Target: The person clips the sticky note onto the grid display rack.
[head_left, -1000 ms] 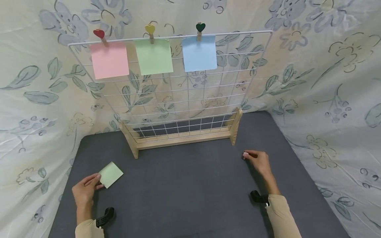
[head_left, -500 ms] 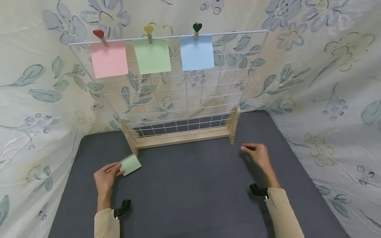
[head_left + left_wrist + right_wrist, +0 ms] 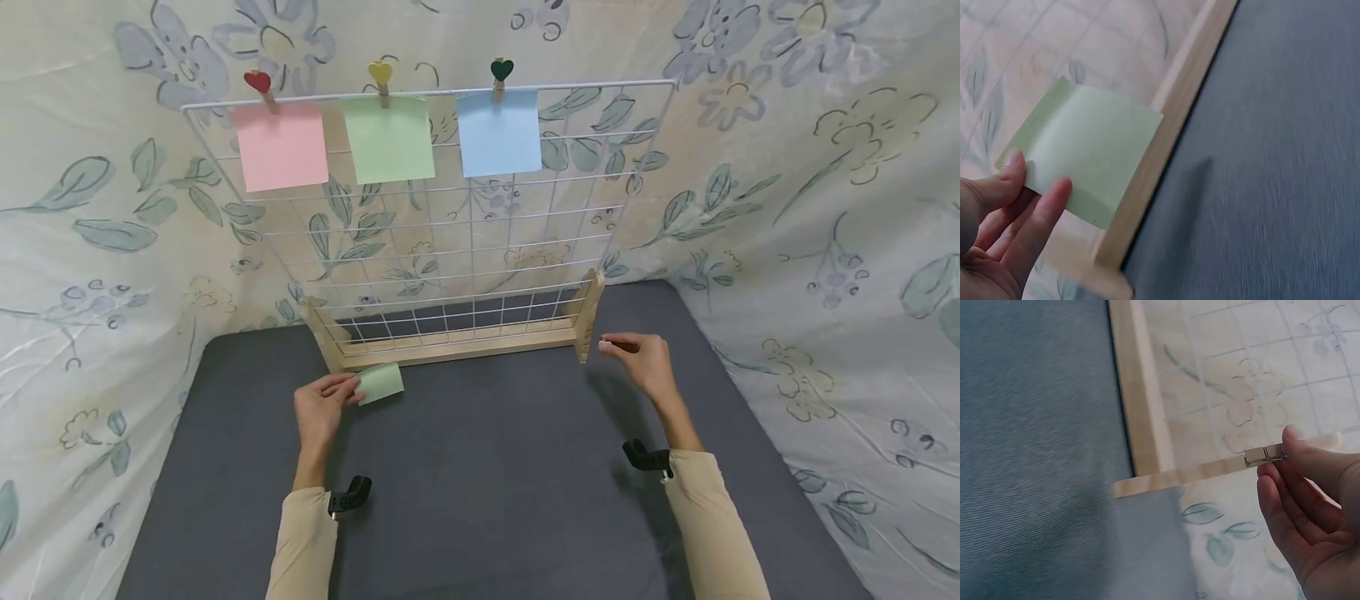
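Observation:
My left hand point(image 3: 318, 417) pinches a small pale green paper note point(image 3: 1094, 147) by one edge, thumb on one face and fingers on the other. The note is held above the table in front of the left foot of a wire grid stand point(image 3: 457, 340). To the right of the stand, my right hand point(image 3: 647, 367) pinches a small wooden clothespin point(image 3: 1259, 456) between thumb and fingertips. Its metal spring shows in the right wrist view; the fingers hide its rear end.
Along the grid's top bar hang a pink note point(image 3: 282, 148), a green note point(image 3: 390, 142) and a blue note point(image 3: 499, 135). Heart-topped clothespins in red point(image 3: 257, 81), yellow point(image 3: 380, 72) and green point(image 3: 502, 69) hold them. Floral cloth point(image 3: 840, 250) surrounds the dark table point(image 3: 480, 483).
My left hand has carried the green note rightward and forward to the stand's left foot. My right hand, with the clothespin, has moved slightly forward and up.

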{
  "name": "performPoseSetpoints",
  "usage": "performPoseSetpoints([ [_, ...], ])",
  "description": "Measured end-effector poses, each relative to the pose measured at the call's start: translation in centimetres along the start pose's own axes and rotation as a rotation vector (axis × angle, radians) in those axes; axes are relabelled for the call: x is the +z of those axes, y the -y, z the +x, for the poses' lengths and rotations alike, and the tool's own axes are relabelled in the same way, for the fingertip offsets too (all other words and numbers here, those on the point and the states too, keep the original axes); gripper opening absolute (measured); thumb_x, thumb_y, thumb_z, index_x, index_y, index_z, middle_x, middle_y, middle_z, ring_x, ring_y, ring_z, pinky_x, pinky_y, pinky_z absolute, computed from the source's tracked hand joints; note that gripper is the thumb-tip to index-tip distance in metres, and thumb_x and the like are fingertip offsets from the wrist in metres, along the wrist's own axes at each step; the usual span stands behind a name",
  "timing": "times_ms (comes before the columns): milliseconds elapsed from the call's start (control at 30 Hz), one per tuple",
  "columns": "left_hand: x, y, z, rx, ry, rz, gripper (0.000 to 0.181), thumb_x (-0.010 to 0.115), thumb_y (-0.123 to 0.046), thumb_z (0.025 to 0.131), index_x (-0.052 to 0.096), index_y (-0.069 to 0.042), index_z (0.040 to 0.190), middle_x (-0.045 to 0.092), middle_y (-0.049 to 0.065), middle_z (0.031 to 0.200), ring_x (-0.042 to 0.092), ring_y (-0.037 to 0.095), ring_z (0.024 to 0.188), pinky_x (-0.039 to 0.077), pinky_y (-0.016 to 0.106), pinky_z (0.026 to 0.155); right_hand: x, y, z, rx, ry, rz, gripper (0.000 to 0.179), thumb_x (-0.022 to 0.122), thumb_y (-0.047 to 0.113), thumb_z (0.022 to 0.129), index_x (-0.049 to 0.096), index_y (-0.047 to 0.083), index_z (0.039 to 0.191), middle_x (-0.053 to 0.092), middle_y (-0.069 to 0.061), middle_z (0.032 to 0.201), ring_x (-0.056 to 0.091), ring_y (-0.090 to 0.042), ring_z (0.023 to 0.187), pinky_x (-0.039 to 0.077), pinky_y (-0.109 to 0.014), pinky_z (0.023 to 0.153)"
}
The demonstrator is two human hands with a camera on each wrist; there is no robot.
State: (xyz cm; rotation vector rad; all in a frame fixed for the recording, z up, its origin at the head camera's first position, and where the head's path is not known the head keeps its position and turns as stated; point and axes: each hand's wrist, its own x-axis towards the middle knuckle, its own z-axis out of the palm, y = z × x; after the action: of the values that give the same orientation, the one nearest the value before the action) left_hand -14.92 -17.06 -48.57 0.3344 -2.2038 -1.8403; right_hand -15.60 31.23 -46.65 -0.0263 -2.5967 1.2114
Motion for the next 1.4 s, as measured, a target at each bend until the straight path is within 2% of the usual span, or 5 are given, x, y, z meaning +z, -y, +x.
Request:
performPoseSetpoints([
  [433, 4.5, -2.8, -0.8, 0.055, 0.140, -0.034, 0.018, 0.069, 0.001, 0.089, 0.070, 0.013, 0.102, 0.069, 0.031, 0.099, 0.072, 0.012, 0.067, 0.062, 0.028, 0.066, -1.3, 3.4, 1.6, -0.088, -0.006, 0.037, 0.025, 0.075, 0.017, 0.087, 0.075, 0.001, 0.106, 0.074, -0.016, 0.098, 0.070, -0.029, 0.086, 0.049, -0.011, 0.064],
  [600, 6.3, -4.1, -1.1, 0.044, 0.170, -0.074, 0.017, 0.069, 0.002, 0.088, 0.070, 0.014, 0.101, 0.069, 0.030, 0.098, 0.072, 0.016, 0.069, 0.062, 0.029, 0.066, -2.0, 4.7, 2.3, -0.087, 0.016, 0.086, 0.028, 0.073, 0.021, 0.089, 0.075, 0.002, 0.109, 0.073, -0.015, 0.101, 0.068, -0.014, 0.087, 0.051, -0.013, 0.070],
  [733, 7.7, -5.5, -1.2, 0.090, 0.203, -0.076, 0.017, 0.070, 0.001, 0.088, 0.070, 0.013, 0.100, 0.069, 0.030, 0.098, 0.073, 0.028, 0.076, 0.062, 0.028, 0.067, -2.8, 5.7, 3.0, -0.031, 0.048, 0.169, 0.032, 0.072, 0.026, 0.090, 0.074, 0.003, 0.112, 0.073, -0.015, 0.107, 0.065, -0.001, 0.089, 0.054, -0.019, 0.081],
  [967, 9.8, -7.8, -1.2, 0.184, 0.263, -0.088, 0.014, 0.069, 0.002, 0.088, 0.072, 0.011, 0.098, 0.070, 0.028, 0.095, 0.072, 0.034, 0.078, 0.062, 0.028, 0.067, -4.2, 7.6, 4.0, -0.016, 0.087, 0.237, 0.037, 0.072, 0.027, 0.090, 0.071, 0.001, 0.117, 0.072, -0.008, 0.111, 0.064, -0.003, 0.098, 0.054, -0.036, 0.094],
  [1400, 13.6, -13.6, -1.6, 0.253, 0.340, -0.099, 0.017, 0.069, -0.004, 0.091, 0.072, 0.009, 0.102, 0.071, 0.023, 0.097, 0.073, 0.028, 0.075, 0.062, 0.027, 0.066, -7.0, 11.8, 5.5, -0.072, 0.021, 0.241, 0.033, 0.072, 0.025, 0.090, 0.073, 0.001, 0.113, 0.074, 0.007, 0.099, 0.064, 0.001, 0.093, 0.052, -0.019, 0.084],
])
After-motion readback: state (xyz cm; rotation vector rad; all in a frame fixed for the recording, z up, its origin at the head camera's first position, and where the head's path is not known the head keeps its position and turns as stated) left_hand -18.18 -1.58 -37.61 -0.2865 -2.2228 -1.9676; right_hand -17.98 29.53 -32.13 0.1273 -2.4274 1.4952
